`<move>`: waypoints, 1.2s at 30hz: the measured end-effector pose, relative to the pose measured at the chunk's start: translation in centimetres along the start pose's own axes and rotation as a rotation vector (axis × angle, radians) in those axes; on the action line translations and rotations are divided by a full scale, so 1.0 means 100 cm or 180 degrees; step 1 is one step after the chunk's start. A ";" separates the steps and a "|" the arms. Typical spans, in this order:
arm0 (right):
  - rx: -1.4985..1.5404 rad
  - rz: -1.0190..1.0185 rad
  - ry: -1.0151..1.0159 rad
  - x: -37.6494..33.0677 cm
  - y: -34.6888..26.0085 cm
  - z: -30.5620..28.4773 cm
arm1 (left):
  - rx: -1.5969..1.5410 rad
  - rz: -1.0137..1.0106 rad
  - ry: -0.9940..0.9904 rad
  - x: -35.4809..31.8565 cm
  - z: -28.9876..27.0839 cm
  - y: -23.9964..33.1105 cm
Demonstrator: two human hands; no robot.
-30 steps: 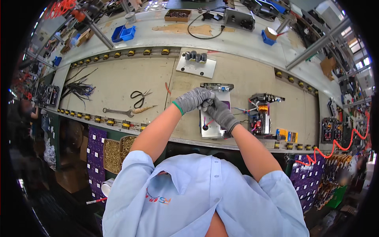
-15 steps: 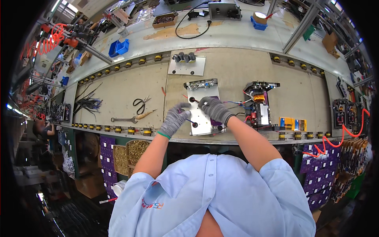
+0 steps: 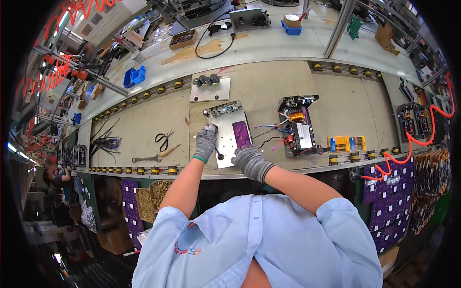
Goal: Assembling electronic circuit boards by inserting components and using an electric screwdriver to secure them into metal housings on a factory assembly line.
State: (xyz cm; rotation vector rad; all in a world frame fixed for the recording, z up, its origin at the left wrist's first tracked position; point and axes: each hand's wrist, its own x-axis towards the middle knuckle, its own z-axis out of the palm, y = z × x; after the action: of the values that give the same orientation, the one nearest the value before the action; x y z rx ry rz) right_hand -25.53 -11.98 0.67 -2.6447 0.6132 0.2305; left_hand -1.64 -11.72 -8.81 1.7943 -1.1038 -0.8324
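Observation:
A silver metal plate [image 3: 229, 139] with black-ringed holes lies in front of me, with an electronic assembly [image 3: 222, 109] along its far edge. At the plate's left edge, my left hand [image 3: 205, 143], in a grey striped glove, has its fingers closed; what they pinch is hidden. A dark wire [image 3: 217, 148] runs from beside that hand to the near hole. My gloved right hand [image 3: 253, 163] closes on the near end of a purple circuit board [image 3: 241, 134] at the plate's right side. Farther right stands a wired power unit [image 3: 300, 129] with a copper coil, its loose leads reaching toward the plate.
Scissors [image 3: 163, 139], a wrench [image 3: 147, 159] and a wooden-handled tool [image 3: 169, 150] lie left, near a black wire bundle [image 3: 104, 143]. Beyond the plate sits another plate with capacitors [image 3: 210, 90]. Orange packs [image 3: 346, 143] lie right, before a coiled red hose [image 3: 412, 139].
My right hand has left the upper hole and moved down to the plate's near right. My left hand has moved up along the left edge. The plate is tilted slightly; the view has shifted.

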 end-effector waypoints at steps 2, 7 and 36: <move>-0.0327 -0.0017 -0.0123 0.004 0.009 0.009 | -0.0652 -0.0363 0.0294 -0.004 0.009 0.013; -0.0210 -0.0226 0.0194 0.022 0.001 0.002 | -0.1313 -0.0552 0.0813 0.015 -0.010 0.002; 0.2380 0.0029 0.1632 -0.036 0.052 -0.036 | 0.1278 -0.0498 -0.0641 0.040 -0.039 -0.147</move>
State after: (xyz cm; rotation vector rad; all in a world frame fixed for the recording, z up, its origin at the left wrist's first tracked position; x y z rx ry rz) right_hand -30.83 -16.40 3.00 -1.9531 0.6930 -0.5854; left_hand 8.35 -10.50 -20.84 2.1873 -1.3467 -0.9508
